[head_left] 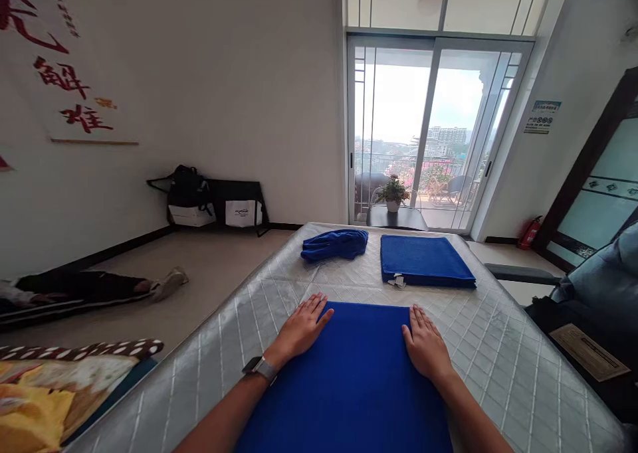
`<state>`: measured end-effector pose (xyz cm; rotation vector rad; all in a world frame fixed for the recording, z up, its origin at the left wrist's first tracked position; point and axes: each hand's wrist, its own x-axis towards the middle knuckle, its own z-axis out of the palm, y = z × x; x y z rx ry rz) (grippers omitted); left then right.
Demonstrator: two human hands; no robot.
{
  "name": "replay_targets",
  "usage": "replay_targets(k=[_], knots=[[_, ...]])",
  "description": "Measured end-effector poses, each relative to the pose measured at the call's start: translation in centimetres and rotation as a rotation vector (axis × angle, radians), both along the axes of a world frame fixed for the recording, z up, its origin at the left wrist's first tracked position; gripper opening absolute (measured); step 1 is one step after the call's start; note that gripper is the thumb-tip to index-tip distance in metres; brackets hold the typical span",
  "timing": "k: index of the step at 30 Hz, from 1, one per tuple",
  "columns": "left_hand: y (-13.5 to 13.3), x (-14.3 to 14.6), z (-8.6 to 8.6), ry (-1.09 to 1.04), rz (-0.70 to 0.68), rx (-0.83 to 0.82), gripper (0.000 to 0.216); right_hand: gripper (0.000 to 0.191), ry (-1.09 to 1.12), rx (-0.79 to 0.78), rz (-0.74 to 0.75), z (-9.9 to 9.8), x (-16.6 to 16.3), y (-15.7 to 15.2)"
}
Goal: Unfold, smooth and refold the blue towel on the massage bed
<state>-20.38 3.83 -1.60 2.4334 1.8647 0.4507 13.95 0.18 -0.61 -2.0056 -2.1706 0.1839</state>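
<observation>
A blue cloth lies spread flat in front of me on the quilted table cover. My left hand rests on its far left corner, fingers stretched out. On the far right corner, my right hand lies flat, fingers extended. Neither hand grips anything. Beyond them sits a neat stack of folded blue cloths with white tags showing at the front. Left of that stack is a crumpled blue cloth. The near end of the spread cloth runs out of view.
Behind the table, a potted plant stands on a dark chair before sliding glass doors. A person's leg stretches in from the left, above a patterned blanket. At right are a dark padded seat and a fire extinguisher.
</observation>
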Motion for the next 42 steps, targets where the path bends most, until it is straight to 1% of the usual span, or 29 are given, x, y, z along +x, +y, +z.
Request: replay_targets(k=[4,8,13,17,20,23,25,26,27,29,31,32,34,35,36,38,40,42], knots=[[-0.5,0.0,0.3,-0.014,0.020,-0.017,0.076,0.070,-0.010,0.005,-0.013,-0.3,-0.1,0.1],[-0.6,0.2,0.5,-0.021,0.014,-0.021,0.075,0.071,-0.034,0.004,-0.033,-0.2,-0.2,0.1],[-0.4,0.0,0.2,-0.024,0.008,0.007,0.073,0.071,-0.054,-0.014,-0.031,0.2,-0.3,0.0],[-0.2,0.1,0.0,0.017,0.017,-0.044,0.074,0.070,-0.034,-0.020,-0.033,0.6,-0.5,-0.3],[0.1,0.2,0.6,0.100,0.028,-0.097,0.075,0.070,-0.007,-0.021,-0.036,0.9,-0.5,-0.6],[0.3,1.3,2.2,0.198,0.080,-0.132,0.079,0.070,0.026,-0.020,-0.039,1.1,-0.5,-0.8],[0.0,3.6,3.4,0.236,0.118,-0.107,0.083,0.070,0.048,-0.017,-0.042,1.1,-0.5,-0.8],[-0.3,5.5,3.9,0.233,0.103,-0.075,0.084,0.070,0.056,-0.016,-0.042,1.1,-0.4,-0.8],[-0.7,7.7,4.3,0.222,0.058,-0.037,0.083,0.070,0.059,-0.014,-0.042,1.0,-0.4,-0.7],[-1.8,12.7,4.5,0.140,-0.141,0.031,0.077,0.069,0.048,-0.016,-0.031,0.8,-0.2,-0.7],[-2.8,17.7,4.1,0.045,-0.324,0.088,0.070,0.067,0.014,-0.019,-0.002,0.4,0.0,-0.7],[-3.3,19.7,3.7,0.007,-0.368,0.111,0.067,0.066,-0.003,-0.020,0.016,0.3,0.1,-0.7],[-3.7,22.4,2.8,-0.047,-0.393,0.121,0.064,0.065,-0.032,-0.021,0.045,0.0,0.3,-0.7],[-3.7,22.9,2.3,-0.058,-0.382,0.111,0.064,0.066,-0.041,-0.020,0.050,-0.1,0.4,-0.7],[-3.6,22.9,1.9,-0.058,-0.362,0.098,0.064,0.065,-0.045,-0.019,0.047,-0.1,0.4,-0.7],[-3.2,21.7,1.3,-0.029,-0.322,0.078,0.065,0.064,-0.043,-0.016,0.029,0.1,0.3,-0.6],[-2.7,19.3,1.0,0.016,-0.277,0.075,0.065,0.065,-0.024,-0.012,0.003,0.3,0.1,-0.5],[-2.3,16.1,0.9,0.061,-0.229,0.061,0.066,0.068,0.000,-0.009,-0.015,0.5,-0.1,-0.5]])
